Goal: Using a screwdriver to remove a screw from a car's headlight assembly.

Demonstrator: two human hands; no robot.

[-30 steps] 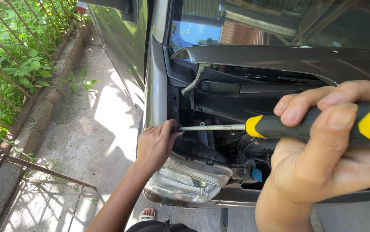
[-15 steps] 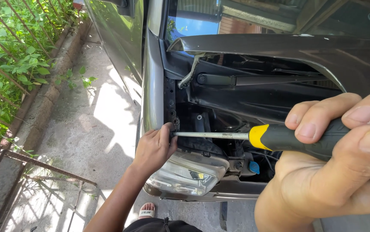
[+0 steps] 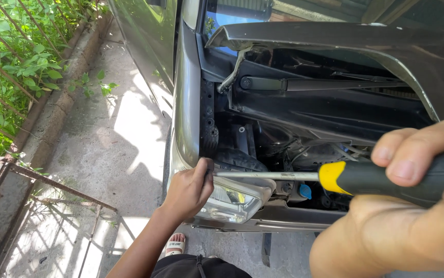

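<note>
Right hand point(image 3: 407, 216) fills the frame at 4 o'clock, clenched round the black grip of a screwdriver point(image 3: 366, 177); index finger and another lie over the top, thumb side underneath; yellow collar sits just clear of the fingers; bare steel shaft runs out toward 9 o'clock, roughly level. Shaft tip ends right at the left hand point(image 3: 188, 190), by the top outer corner of the headlight point(image 3: 232, 198); whether the tip is seated in a fastener cannot be told, since the hand covers it. Left hand is at centre-left, fingers curled over that corner where headlight meets fender point(image 3: 186, 103), gripping it; forearm comes up from 6 o'clock.

Hood point(image 3: 335, 36) is raised at 12 o'clock; a dark engine bay is open below it, with a black wiper arm point(image 3: 309, 83) across the cowl and a blue cap point(image 3: 305, 191) just under the shaft near the yellow collar. A sandalled foot point(image 3: 175, 244) is on the concrete point(image 3: 119, 128) at 7 o'clock; plants point(image 3: 11, 67) at 10 o'clock; a rusty railing point(image 3: 5, 195) at 8 o'clock.

Judgement: the step looks like working the screwdriver at a fixing on the headlight's upper outer corner, left hand steadying or tugging the lamp unit; early to middle of loosening the lamp, which sits in its opening. The next move calls for keeping the shaft in line with the fixing, firm push while turning, left fingers kept clear of the tip; a slip could jab the hand or scratch lens or paint.
</note>
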